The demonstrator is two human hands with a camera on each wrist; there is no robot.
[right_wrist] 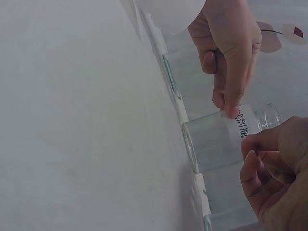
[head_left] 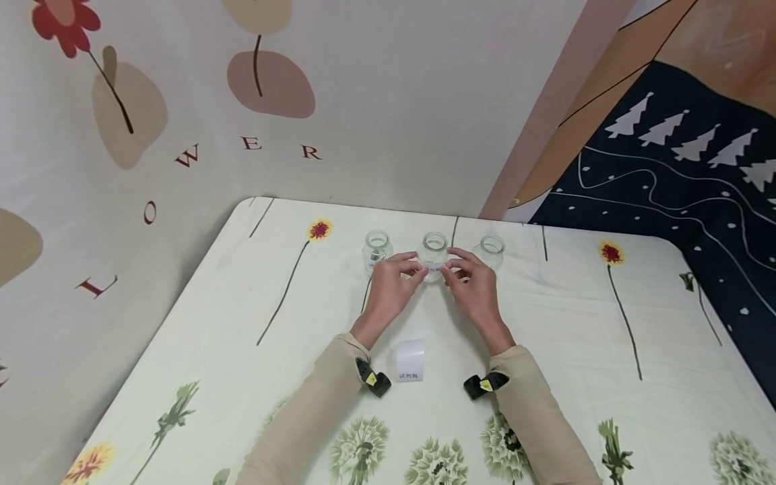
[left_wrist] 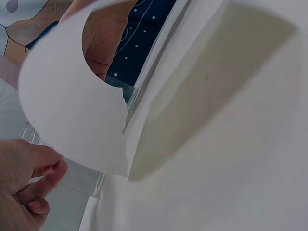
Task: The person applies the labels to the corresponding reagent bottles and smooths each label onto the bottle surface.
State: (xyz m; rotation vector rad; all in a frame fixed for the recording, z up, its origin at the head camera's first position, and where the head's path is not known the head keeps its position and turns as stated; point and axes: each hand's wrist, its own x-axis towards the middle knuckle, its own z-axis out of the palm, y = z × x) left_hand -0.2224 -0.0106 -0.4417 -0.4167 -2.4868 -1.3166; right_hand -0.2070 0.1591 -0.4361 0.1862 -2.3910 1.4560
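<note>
A clear glass jar point(head_left: 434, 242) with a wide mouth stands between both hands. Across its front lies a small white label point(right_wrist: 242, 123) with handwritten characters. My left hand point(head_left: 391, 286) pinches one end of this label with thumb and forefinger, against the glass. At the other end, the right hand point(head_left: 475, 289) does the same, its thumb tip at the label's edge and its other fingers curled. From the left wrist, the label and most of the jar are hidden behind a curved sheet of white paper point(left_wrist: 67, 96).
One more glass jar point(head_left: 377, 241) stands to the left, behind the left hand, and another point(head_left: 491, 245) to the right, partly covered by the right hand. The curled white paper strip point(head_left: 411, 357), with writing at its near edge, lies on the flower-printed tablecloth point(head_left: 564, 323) between the forearms.
</note>
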